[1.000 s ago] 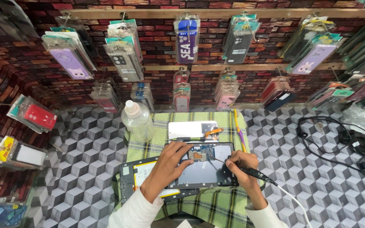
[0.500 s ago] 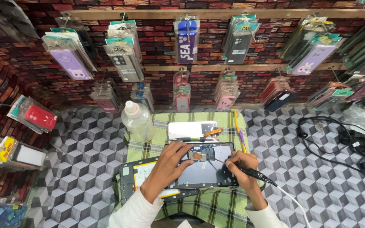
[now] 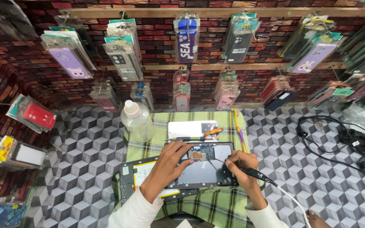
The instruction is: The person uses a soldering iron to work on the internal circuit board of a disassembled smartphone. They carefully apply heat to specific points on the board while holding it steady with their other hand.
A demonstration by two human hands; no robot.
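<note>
Brick-patterned wall (image 3: 157,50) hung with packaged phone cases rises behind a bench (image 3: 77,185) covered in a cube pattern. On it lies a green checked cloth (image 3: 216,207) carrying an opened tablet (image 3: 201,171), its circuit board exposed. The left hand (image 3: 167,166) rests flat on the tablet, fingers spread and released. The right hand (image 3: 239,166) has its fingers clenched around a corded soldering iron (image 3: 254,173), tip apparently touching the board. Nearby stand a clear plastic bottle (image 3: 137,121) and a white phone (image 3: 191,128).
</note>
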